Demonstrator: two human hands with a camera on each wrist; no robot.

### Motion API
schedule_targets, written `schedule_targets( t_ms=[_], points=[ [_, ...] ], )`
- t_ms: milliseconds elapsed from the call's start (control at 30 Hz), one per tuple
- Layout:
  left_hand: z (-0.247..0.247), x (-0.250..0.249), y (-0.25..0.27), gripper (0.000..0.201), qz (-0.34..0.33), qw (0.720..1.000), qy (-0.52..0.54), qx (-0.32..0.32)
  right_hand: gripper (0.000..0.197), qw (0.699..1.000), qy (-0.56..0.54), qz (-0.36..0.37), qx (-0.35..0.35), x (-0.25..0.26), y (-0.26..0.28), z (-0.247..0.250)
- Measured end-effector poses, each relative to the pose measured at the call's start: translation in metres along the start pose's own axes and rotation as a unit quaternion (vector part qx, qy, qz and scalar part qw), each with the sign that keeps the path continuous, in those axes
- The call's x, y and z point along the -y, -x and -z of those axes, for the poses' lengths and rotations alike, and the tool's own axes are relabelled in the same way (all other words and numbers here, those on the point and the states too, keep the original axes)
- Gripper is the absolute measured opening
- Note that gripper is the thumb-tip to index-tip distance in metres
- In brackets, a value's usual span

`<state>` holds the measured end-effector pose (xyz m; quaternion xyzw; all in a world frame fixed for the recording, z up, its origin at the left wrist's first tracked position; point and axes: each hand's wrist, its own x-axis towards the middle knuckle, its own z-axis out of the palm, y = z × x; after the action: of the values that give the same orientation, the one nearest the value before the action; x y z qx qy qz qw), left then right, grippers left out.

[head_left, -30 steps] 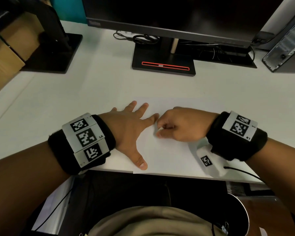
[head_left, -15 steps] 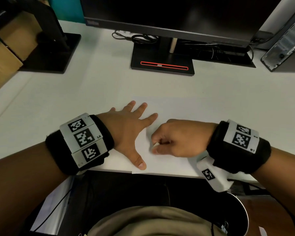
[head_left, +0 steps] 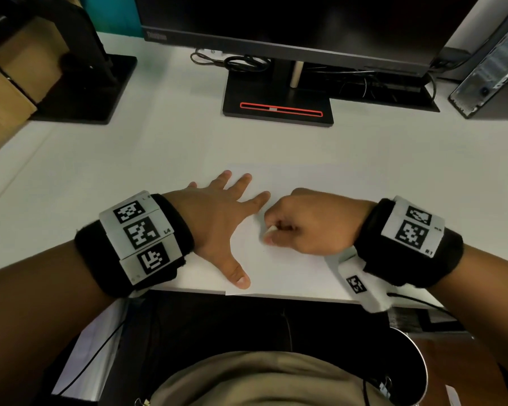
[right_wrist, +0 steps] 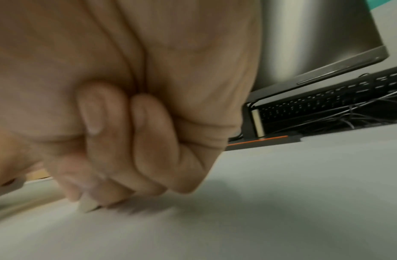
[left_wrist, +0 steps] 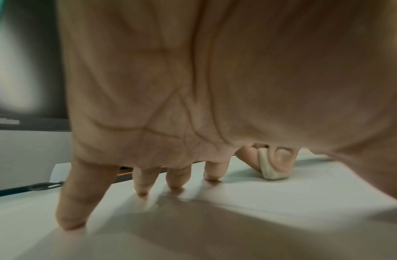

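A white sheet of paper (head_left: 279, 268) lies flat on the white desk (head_left: 159, 159) near its front edge. My left hand (head_left: 223, 212) lies spread on the sheet's left part, fingers straight and fingertips (left_wrist: 211, 176) pressing down. My right hand (head_left: 305, 224) is curled and pinches a small white eraser (head_left: 272, 229) between thumb and fingers. The eraser (left_wrist: 270, 168) touches the paper just right of the left index finger. In the right wrist view the eraser (right_wrist: 87, 205) pokes out below the curled fingers onto the sheet.
A black monitor (head_left: 291, 22) on a stand with a red stripe (head_left: 279, 108) stands at the back centre, with cables (head_left: 241, 63) behind it. A second black stand (head_left: 85, 83) and a cardboard box (head_left: 6, 92) are at the left, a computer case (head_left: 493, 74) at the right.
My right hand with the eraser slid toward me along the paper, then back a little toward the left index finger. The left hand stays pressed in place.
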<state>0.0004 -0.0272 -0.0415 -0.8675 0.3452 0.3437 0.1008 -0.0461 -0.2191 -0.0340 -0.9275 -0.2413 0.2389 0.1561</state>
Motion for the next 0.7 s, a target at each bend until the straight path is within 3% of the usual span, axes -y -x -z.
schedule_targets(
  t_ms=[100,167,267,333,433,567,700],
  points=[
    [-0.002,0.0,-0.001,0.146,0.0,1.0,-0.008,-0.008,0.031,0.998,-0.015,0.041,0.044,0.014,0.006,-0.012],
    [-0.002,-0.001,0.0,0.146,0.002,1.0,-0.009,-0.005,0.033,0.997,-0.012,0.027,0.065,0.009,0.008,-0.008],
    [-0.001,-0.001,0.0,0.145,0.003,1.0,-0.003,-0.001,0.035,1.0,-0.004,-0.005,0.03,-0.001,0.005,-0.001],
    [0.0,-0.001,0.0,0.146,0.001,1.0,-0.003,-0.003,0.032,1.0,-0.008,0.019,0.017,0.006,0.004,-0.008],
    [-0.001,-0.001,-0.001,0.146,0.002,1.0,-0.008,-0.007,0.033,0.997,-0.015,0.044,0.062,0.014,0.01,-0.015],
    [-0.001,-0.001,-0.001,0.146,0.003,1.0,-0.001,-0.003,0.034,1.0,-0.005,-0.013,0.027,-0.006,0.006,0.0],
    [-0.002,0.0,-0.001,0.146,0.001,1.0,-0.004,-0.005,0.033,0.999,-0.014,0.03,0.035,0.008,0.01,-0.013]
  ],
)
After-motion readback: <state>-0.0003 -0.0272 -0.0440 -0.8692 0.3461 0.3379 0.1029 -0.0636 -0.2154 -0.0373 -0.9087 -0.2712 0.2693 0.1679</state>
